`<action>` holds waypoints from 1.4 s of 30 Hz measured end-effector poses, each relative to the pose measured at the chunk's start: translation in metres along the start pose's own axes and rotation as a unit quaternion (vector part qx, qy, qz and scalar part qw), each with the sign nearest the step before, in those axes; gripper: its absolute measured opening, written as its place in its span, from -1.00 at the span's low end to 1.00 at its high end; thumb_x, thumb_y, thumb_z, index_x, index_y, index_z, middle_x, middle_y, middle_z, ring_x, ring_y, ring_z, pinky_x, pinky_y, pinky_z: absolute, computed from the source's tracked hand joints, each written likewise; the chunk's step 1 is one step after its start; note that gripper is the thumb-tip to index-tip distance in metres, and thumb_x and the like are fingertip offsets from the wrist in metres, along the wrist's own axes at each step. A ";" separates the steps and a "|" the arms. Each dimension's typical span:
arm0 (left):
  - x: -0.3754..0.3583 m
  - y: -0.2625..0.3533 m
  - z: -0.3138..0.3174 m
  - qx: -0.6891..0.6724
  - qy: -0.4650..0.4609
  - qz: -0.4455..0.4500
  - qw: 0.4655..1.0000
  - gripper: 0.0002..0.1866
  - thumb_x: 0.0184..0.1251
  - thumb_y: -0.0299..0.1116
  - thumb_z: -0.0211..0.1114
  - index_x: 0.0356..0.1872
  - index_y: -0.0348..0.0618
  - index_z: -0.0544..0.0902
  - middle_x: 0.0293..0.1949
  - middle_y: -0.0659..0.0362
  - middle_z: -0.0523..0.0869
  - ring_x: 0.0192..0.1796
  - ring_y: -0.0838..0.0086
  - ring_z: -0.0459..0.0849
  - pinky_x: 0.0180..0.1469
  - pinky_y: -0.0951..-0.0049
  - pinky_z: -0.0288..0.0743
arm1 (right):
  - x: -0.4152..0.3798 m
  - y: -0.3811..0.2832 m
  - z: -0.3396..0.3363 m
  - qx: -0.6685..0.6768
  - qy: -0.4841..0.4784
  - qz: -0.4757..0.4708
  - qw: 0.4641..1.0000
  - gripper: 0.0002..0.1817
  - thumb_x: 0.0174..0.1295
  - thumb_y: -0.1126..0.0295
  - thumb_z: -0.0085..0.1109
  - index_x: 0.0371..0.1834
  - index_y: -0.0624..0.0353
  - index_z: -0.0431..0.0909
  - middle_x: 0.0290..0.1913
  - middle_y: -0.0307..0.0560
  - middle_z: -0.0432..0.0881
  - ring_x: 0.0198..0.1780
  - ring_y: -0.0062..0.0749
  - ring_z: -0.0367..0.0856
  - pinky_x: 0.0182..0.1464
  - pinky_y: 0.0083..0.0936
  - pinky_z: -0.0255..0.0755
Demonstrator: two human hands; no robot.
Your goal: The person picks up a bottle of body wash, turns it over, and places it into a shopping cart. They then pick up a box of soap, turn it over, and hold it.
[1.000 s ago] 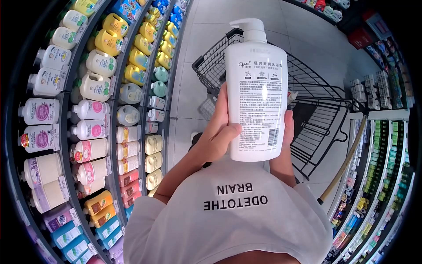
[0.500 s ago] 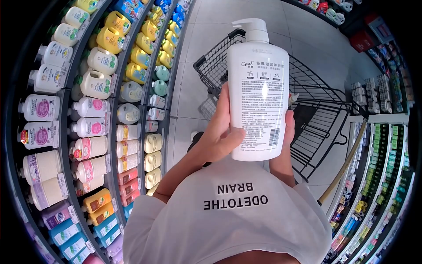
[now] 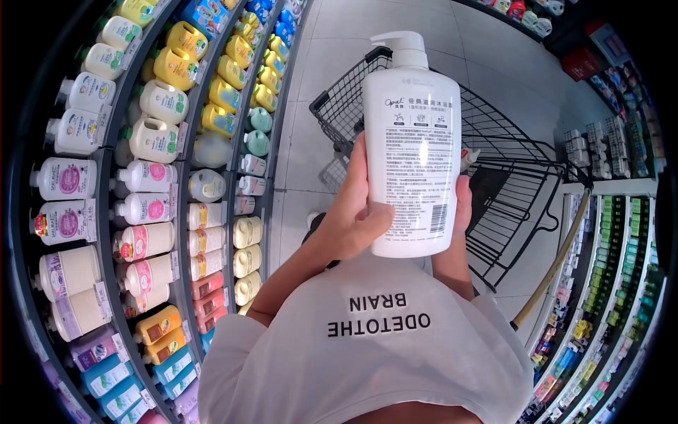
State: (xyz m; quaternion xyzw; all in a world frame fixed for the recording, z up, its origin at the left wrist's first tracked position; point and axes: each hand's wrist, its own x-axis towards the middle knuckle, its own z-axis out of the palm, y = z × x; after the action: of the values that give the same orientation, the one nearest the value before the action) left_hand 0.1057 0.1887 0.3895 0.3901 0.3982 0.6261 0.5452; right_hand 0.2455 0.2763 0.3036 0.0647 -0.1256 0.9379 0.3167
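A large white pump bottle of body wash point(image 3: 409, 162) is held upright in front of my chest, its printed back label and barcode facing me. My left hand point(image 3: 357, 212) grips its left side, with the thumb lying across the lower label. On the opposite side my right hand point(image 3: 462, 208) supports the bottle; most of those fingers are hidden behind it. The white pump head point(image 3: 402, 46) points to the left. Beyond the bottle stands a black wire shopping cart point(image 3: 501, 240), partly covered by it.
Shelves on the left carry rows of bottles, among them yellow jugs point(image 3: 176, 67) and blue bottles point(image 3: 113, 378). A white shelf unit point(image 3: 614, 205) with small packaged goods lines the right. A small white bottle point(image 3: 469, 157) shows by the cart. Grey floor tiles point(image 3: 321, 92) run between the shelves.
The bottle has shifted very slightly to the left at its top. Both hands keep the same hold, and the shelves sit marginally differently in view.
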 end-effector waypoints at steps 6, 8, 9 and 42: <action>0.001 0.003 0.001 -0.006 0.002 -0.015 1.000 -0.11 -0.06 -0.57 -0.04 0.35 -0.20 -0.30 0.25 0.01 0.13 0.33 0.37 0.07 0.33 0.34 -0.08 | 0.000 0.000 0.002 -0.010 -0.006 0.001 1.000 -0.28 0.28 -0.08 -0.23 0.30 0.31 0.09 0.24 0.17 0.30 0.19 -0.09 0.38 0.19 -0.23 0.30; 0.001 0.003 0.002 -0.013 0.003 -0.014 1.000 -0.11 -0.05 -0.57 -0.04 0.35 -0.21 -0.29 0.26 0.01 0.13 0.34 0.37 0.07 0.33 0.34 -0.08 | 0.000 0.000 -0.001 -0.011 -0.008 0.003 1.000 -0.28 0.28 -0.08 -0.23 0.30 0.31 0.09 0.24 0.17 0.29 0.19 -0.09 0.38 0.19 -0.23 0.29; 0.001 0.003 0.002 -0.017 0.003 -0.013 1.000 -0.12 -0.05 -0.57 -0.04 0.35 -0.21 -0.29 0.26 0.01 0.13 0.34 0.37 0.07 0.33 0.33 -0.09 | 0.000 0.000 -0.001 -0.008 -0.008 0.002 1.000 -0.28 0.28 -0.08 -0.23 0.30 0.31 0.09 0.24 0.17 0.29 0.19 -0.09 0.38 0.19 -0.23 0.29; 0.002 -0.008 -0.007 -0.006 0.027 0.029 0.999 -0.34 0.17 -0.53 -0.17 0.33 -0.31 -0.15 0.21 0.00 0.21 0.25 0.40 0.19 0.31 0.38 -0.04 | 0.002 0.006 -0.001 0.016 0.014 -0.002 1.000 -0.28 0.27 -0.06 -0.20 0.30 0.33 0.09 0.23 0.21 0.30 0.18 -0.04 0.38 0.19 -0.21 0.29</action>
State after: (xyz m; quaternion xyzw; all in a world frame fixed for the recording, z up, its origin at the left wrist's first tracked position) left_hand 0.1019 0.1911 0.3793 0.3806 0.3978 0.6543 0.5184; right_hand 0.2408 0.2733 0.3016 0.0572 -0.1056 0.9402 0.3188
